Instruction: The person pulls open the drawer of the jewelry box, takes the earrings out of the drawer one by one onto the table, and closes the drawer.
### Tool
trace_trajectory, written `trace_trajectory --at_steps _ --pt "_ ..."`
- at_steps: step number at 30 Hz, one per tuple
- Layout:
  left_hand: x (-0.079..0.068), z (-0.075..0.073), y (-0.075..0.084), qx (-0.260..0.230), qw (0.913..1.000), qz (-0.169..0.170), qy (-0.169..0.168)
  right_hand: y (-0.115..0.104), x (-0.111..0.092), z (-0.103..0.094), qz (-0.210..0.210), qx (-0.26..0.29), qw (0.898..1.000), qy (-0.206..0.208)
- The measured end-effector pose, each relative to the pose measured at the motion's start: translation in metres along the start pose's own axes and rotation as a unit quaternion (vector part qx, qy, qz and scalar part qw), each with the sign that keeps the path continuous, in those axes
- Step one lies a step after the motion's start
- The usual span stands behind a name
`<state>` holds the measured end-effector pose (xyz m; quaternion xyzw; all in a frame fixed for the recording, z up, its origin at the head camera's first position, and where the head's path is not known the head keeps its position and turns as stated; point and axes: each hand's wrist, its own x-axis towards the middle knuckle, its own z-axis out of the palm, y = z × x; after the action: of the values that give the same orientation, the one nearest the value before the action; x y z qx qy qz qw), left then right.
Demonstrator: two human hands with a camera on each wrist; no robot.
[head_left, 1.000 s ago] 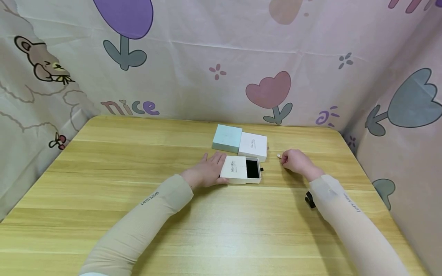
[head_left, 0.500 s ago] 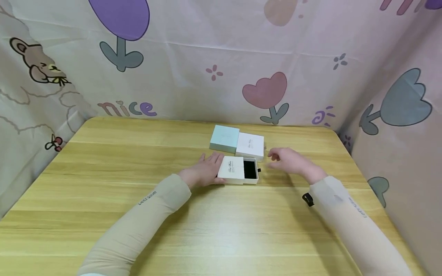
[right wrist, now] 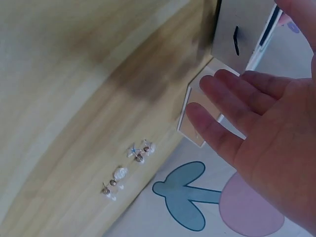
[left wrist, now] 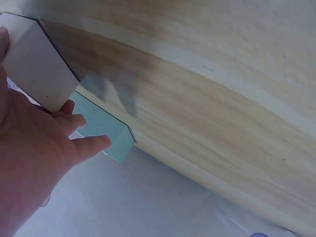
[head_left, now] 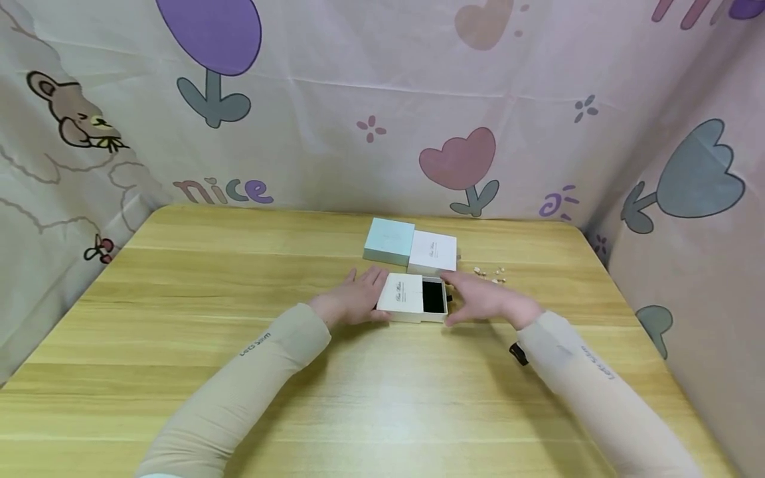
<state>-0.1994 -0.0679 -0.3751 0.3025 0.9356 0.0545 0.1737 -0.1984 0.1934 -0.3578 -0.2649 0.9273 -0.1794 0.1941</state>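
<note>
A small white drawer box [head_left: 402,297] lies on the table with its drawer partly pulled out to the right. Black lining [head_left: 433,297] shows inside the drawer. My left hand [head_left: 354,299] grips the box's left end, thumb at the front and fingers towards the back. My right hand [head_left: 484,299] spans the drawer's right end with loosely extended fingers, thumb near the front corner and forefinger near the back one. In the right wrist view the drawer's black pull tab [right wrist: 236,40] sits between them. Several small white earrings [right wrist: 140,150] lie on the table beyond that hand.
Behind the drawer box stand a pale teal box [head_left: 389,240] and a second white box [head_left: 433,252], side by side. A patterned curtain [head_left: 329,159] hangs along the wooden table's [head_left: 269,239] back edge. A black object [head_left: 518,354] shows beside the right sleeve.
My right hand has moved left from beside the earrings to the drawer's end, uncovering the earrings. My left hand has stayed on the box. The drawer's opening looks about the same.
</note>
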Motion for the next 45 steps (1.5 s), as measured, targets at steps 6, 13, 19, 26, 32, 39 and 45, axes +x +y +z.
trace_trajectory --at_steps 6,13,19,26,32,39,45 --pt "-0.001 0.000 -0.003 -0.013 0.9999 0.000 -0.006 -0.001 0.004 0.000 0.000 -0.003 1.000 -0.002" --pt "-0.002 0.001 -0.004 -0.006 0.9999 0.009 -0.008 -0.001 0.005 -0.001 0.009 -0.008 1.000 -0.006" --pt "-0.002 0.001 -0.004 0.005 0.9999 0.009 -0.008 -0.003 0.005 -0.002 0.012 -0.013 1.000 -0.007" --pt "-0.001 0.000 -0.003 0.007 0.9999 0.005 -0.012 -0.007 0.006 -0.002 0.008 -0.015 1.000 -0.001" --pt "0.000 0.001 -0.003 0.013 0.9998 0.001 -0.014 -0.011 0.011 0.001 0.004 -0.026 1.000 0.008" --pt "0.001 0.001 -0.002 0.013 0.9998 -0.001 -0.015 -0.015 0.016 0.003 -0.005 -0.029 0.999 0.011" --pt "0.001 0.001 -0.002 0.014 0.9998 -0.005 -0.014 -0.018 0.020 0.005 -0.015 -0.024 1.000 0.013"
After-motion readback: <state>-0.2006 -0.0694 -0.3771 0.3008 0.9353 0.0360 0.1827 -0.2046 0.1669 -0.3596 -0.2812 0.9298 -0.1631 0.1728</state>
